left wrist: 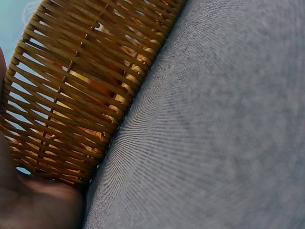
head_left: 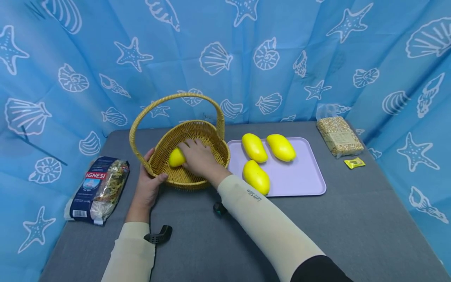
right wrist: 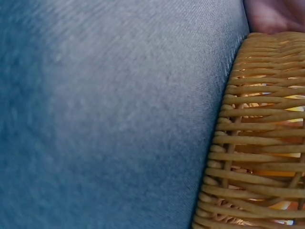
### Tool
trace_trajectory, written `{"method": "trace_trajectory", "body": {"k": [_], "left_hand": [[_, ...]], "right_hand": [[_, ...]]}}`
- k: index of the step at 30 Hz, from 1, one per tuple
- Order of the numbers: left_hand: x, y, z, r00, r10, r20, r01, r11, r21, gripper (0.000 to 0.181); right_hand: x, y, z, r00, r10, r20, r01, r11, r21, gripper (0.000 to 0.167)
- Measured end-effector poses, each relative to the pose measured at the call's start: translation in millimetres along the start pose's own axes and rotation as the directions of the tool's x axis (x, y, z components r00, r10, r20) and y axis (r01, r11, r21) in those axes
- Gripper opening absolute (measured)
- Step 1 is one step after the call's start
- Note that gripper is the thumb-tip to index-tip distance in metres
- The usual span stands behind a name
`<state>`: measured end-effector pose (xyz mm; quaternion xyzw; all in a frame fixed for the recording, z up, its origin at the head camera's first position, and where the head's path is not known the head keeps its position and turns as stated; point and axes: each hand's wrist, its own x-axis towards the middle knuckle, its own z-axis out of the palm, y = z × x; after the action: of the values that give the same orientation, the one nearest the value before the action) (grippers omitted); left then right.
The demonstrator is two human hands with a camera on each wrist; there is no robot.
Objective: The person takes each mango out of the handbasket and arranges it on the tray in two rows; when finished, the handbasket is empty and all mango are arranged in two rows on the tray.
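A yellow mango (head_left: 177, 158) lies inside the wicker basket (head_left: 192, 187), which has a tall hooped handle. My right hand (head_left: 199, 158) reaches over the front rim and grips that mango from its right side; part of the fruit and some fingers are hidden. At the basket's left side, my left hand (head_left: 148, 186) holds the rim, its thumb at the front and fingers along the outer wall. The left wrist view shows the woven wall (left wrist: 81, 90) close up beside the left palm (left wrist: 38, 202). Yellow glimpses show through the weave (right wrist: 262, 143) in the right wrist view.
Three more mangoes (head_left: 254, 148) lie on a lilac tray (head_left: 299, 184) right of the basket. A pasta bag (head_left: 96, 190) lies at the left. A bag of corn kernels (head_left: 339, 135) and a small yellow packet (head_left: 354, 163) lie far right. A patterned curtain hangs behind the table.
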<state>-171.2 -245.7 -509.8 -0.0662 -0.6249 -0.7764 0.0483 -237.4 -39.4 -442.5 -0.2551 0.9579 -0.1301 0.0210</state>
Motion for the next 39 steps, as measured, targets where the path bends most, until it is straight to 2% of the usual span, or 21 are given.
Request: {"method": "trace_trajectory", "body": {"k": [5,12,16,28,39], "left_hand": [[0.2,-0.4,0.9,1.000,-0.001,0.003,0.001,1.000,-0.009,0.086],[0.0,-1.1,1.1,1.000,0.014,0.017,-0.014,1.000,-0.015,0.086],[-0.9,-0.7,2.0,1.000,0.021,0.019,-0.021,1.000,-0.022,0.086],[0.4,-1.0,1.4,1.000,0.021,0.018,-0.021,1.000,-0.023,0.086],[0.5,0.2,0.2,1.000,0.003,0.009,-0.003,1.000,-0.010,0.087]], "right_hand": [[-1.5,1.3,0.7,0.999,0.032,0.034,-0.034,0.999,0.042,0.068],[-1.2,5.6,0.7,0.996,-0.054,0.077,0.043,0.991,0.129,0.068],[-2.2,6.5,-1.8,0.995,-0.052,0.080,0.037,0.984,0.175,0.068],[-13.6,7.0,-24.0,0.999,0.052,-0.001,-0.049,0.962,0.269,0.077],[-49.2,14.3,-46.4,0.991,0.077,-0.106,-0.027,0.912,0.410,0.077]]}}
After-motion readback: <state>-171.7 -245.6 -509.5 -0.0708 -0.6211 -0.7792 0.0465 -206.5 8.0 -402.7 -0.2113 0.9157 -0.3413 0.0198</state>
